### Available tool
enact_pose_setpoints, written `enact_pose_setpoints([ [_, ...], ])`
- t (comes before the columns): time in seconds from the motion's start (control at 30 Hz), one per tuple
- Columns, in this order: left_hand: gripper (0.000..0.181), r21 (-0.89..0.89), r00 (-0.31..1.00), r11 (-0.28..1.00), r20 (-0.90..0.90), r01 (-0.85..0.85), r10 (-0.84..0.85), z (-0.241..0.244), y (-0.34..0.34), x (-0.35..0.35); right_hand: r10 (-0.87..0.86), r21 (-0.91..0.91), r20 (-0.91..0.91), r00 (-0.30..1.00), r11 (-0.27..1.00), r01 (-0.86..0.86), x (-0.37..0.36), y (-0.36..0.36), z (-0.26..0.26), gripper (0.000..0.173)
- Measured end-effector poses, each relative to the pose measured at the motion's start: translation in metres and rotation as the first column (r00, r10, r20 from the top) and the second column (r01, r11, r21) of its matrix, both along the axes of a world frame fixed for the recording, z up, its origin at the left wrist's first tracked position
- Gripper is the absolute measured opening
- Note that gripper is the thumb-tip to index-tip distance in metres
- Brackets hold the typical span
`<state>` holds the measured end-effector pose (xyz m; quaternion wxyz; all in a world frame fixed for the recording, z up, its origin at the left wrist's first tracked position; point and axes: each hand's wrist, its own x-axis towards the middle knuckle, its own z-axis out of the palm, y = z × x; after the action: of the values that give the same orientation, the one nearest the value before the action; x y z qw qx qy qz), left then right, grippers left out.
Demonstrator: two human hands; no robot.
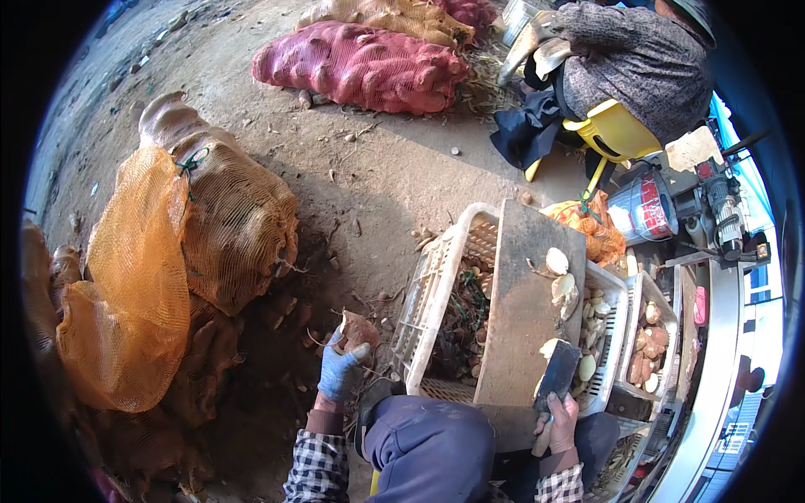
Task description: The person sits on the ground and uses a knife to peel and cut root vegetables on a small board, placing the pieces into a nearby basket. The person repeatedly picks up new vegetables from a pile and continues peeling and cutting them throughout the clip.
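Note:
My left hand (343, 364), in a blue work glove, grips a brown tuber (361, 333) over the dirt floor, left of a white plastic crate (420, 352). Bare, my right hand (560, 421) holds a cleaver (557, 372) by its wooden handle. The dark blade lies above the right edge of a wooden board (525, 302) that spans the crates. Pale cut pieces (564, 289) rest at the board's far right side, and another cut piece (548, 348) shows partly behind the blade. Roots and scraps fill the crate on the board's left.
Crates with sliced pieces (594, 314) and peeled brown tubers (651, 342) stand to the right. Full mesh sacks (242, 220) lie at left, with a red sack (358, 66) at the back. A person (629, 63) sits by a yellow chair (613, 129). A metal bucket (641, 204) stands near machinery (723, 210).

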<state>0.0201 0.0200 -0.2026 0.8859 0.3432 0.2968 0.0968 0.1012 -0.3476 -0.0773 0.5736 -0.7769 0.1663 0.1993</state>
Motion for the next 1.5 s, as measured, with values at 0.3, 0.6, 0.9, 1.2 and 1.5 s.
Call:
enact_pose_setpoints([
  [0.3, 0.058, 0.110, 0.914, 0.947, 0.247, 0.302, -0.321, 0.109, -0.049, 0.073, 0.014, 0.084, -0.002, 1.000, 0.996, -0.014, 0.002, -0.002, 0.005, 0.021],
  [0.6, 0.065, 0.606, 0.757, 0.628, 0.064, 0.488, -0.650, 0.156, -0.062, 0.101, 0.031, 0.125, 0.074, 0.997, 0.991, -0.040, -0.001, -0.014, -0.008, 0.020],
  [0.9, 0.046, 0.821, 0.642, -0.473, -0.555, 0.320, -0.529, 0.232, -0.141, 0.123, 0.026, 0.244, -0.002, 1.000, 0.969, -0.025, -0.004, -0.022, 0.001, 0.024],
  [1.2, 0.033, 0.715, 0.661, -0.552, -0.665, 0.430, -0.347, 0.159, -0.186, 0.085, 0.641, -0.808, 0.370, 0.672, 0.580, -0.108, -0.037, 0.001, 0.041, 0.014],
  [1.5, 0.036, 0.632, 0.601, -0.643, -0.734, 0.433, -0.316, 0.158, -0.191, 0.088, 0.759, -0.896, 0.240, 0.605, 0.414, -0.163, -0.024, 0.011, 0.050, 0.008],
])
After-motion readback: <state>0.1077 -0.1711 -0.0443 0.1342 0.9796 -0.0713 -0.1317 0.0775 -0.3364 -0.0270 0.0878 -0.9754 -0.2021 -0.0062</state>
